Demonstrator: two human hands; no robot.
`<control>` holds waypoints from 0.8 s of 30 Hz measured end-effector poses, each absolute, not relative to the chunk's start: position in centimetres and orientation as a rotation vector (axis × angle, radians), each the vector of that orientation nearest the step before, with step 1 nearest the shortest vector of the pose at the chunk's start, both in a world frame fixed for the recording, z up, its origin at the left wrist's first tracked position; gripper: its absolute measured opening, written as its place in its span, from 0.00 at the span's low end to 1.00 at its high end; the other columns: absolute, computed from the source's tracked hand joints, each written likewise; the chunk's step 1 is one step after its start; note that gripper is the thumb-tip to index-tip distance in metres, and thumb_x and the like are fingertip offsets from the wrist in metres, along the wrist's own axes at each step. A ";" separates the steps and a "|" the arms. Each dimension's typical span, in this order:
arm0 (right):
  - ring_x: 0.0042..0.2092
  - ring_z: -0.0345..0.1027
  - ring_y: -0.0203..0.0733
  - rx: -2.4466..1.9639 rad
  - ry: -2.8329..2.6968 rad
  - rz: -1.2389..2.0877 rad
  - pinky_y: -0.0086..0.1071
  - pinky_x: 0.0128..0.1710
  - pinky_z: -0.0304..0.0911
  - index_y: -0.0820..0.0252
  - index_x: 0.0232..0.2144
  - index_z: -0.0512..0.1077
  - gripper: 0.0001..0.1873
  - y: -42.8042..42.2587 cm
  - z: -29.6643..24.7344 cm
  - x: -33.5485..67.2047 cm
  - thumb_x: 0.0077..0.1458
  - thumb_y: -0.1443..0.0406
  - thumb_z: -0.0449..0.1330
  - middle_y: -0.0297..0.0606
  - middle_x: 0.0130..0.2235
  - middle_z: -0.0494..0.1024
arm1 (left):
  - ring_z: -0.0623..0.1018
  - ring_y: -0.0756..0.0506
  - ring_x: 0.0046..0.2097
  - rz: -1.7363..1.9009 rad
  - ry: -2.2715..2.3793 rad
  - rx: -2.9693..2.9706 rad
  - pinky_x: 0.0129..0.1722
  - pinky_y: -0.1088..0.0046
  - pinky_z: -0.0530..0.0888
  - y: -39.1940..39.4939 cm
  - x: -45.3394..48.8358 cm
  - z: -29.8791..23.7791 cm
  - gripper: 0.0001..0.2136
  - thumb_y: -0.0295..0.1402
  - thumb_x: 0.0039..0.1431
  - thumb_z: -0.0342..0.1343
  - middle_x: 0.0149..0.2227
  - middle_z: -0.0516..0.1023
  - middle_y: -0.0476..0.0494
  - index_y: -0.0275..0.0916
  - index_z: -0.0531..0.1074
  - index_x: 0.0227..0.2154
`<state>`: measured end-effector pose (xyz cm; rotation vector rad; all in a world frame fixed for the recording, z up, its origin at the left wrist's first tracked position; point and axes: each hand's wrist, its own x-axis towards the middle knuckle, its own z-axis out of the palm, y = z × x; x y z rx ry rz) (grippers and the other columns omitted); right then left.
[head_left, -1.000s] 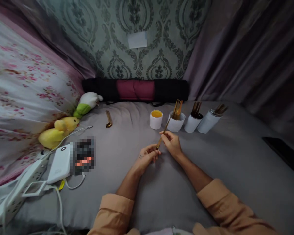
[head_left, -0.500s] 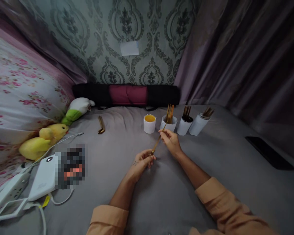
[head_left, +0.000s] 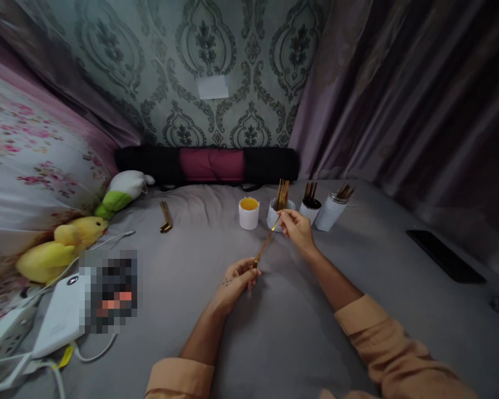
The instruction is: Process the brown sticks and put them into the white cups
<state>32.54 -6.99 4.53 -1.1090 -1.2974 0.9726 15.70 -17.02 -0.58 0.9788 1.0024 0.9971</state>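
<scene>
Both hands are closed on one thin gold-coloured stick (head_left: 268, 241), which slants up and away to the right above the grey sheet. My left hand (head_left: 238, 282) grips its near, thicker end, partly hidden by the fingers. At the upper end, my right hand (head_left: 298, 228) pinches the stick with its fingertips. Just behind the right hand is a white cup (head_left: 273, 217) with several thin gold-brown sticks (head_left: 283, 194) upright in it. Left of that stands a white cup with a yellow inside (head_left: 249, 217). A few gold pieces with bent ends (head_left: 165, 217) lie farther left.
Two more white containers (head_left: 310, 214) (head_left: 331, 213) holding brown sticks stand to the right. A black phone-like slab (head_left: 446, 256) lies far right. On the left are plush toys (head_left: 62, 249), a white power bank (head_left: 62, 316) and cables. A black-and-maroon roll (head_left: 212, 164) lies along the wall.
My right hand has moved up along the stick to its far end, slightly away from my left hand. My left hand keeps its grip. The whole view has shifted a little.
</scene>
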 end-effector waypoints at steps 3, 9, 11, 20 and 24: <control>0.18 0.53 0.27 -1.084 -1.281 0.971 0.24 0.15 0.49 0.62 0.32 0.70 0.18 -6.9 4.7 33.1 0.48 0.53 0.54 0.31 0.22 0.66 | 0.64 0.55 0.23 0.993 0.997 0.985 0.21 0.79 0.60 -17.0 15.7 -0.7 0.20 0.36 0.46 0.56 0.30 0.71 0.44 0.31 0.69 0.42; 0.17 0.54 0.27 -1.097 -1.286 0.960 0.24 0.14 0.48 0.63 0.29 0.70 0.17 -6.8 5.0 34.2 0.48 0.53 0.54 0.33 0.22 0.67 | 0.65 0.55 0.24 0.980 0.983 1.031 0.22 0.79 0.60 -16.9 15.7 -1.0 0.19 0.34 0.48 0.55 0.30 0.70 0.44 0.31 0.68 0.43; 0.17 0.54 0.27 -1.099 -1.289 0.968 0.24 0.13 0.48 0.63 0.28 0.70 0.18 -6.8 5.0 34.5 0.48 0.53 0.55 0.33 0.22 0.68 | 0.64 0.55 0.24 0.974 0.985 1.037 0.22 0.79 0.60 -16.9 15.8 -1.1 0.19 0.35 0.48 0.55 0.29 0.70 0.44 0.31 0.68 0.43; 0.18 0.56 0.27 -1.108 -1.291 1.068 0.23 0.14 0.49 0.63 0.27 0.69 0.18 -7.3 5.4 35.4 0.45 0.52 0.57 0.35 0.24 0.71 | 0.65 0.55 0.25 0.964 0.978 1.003 0.22 0.79 0.60 -16.8 15.7 -1.4 0.20 0.36 0.48 0.56 0.31 0.70 0.44 0.32 0.68 0.44; 0.18 0.56 0.27 -1.111 -1.318 1.049 0.23 0.14 0.50 0.63 0.25 0.67 0.17 -7.3 5.4 35.4 0.46 0.52 0.57 0.35 0.24 0.71 | 0.65 0.54 0.25 0.979 0.975 0.974 0.22 0.79 0.59 -16.8 15.6 -1.5 0.20 0.37 0.47 0.57 0.31 0.71 0.43 0.32 0.69 0.43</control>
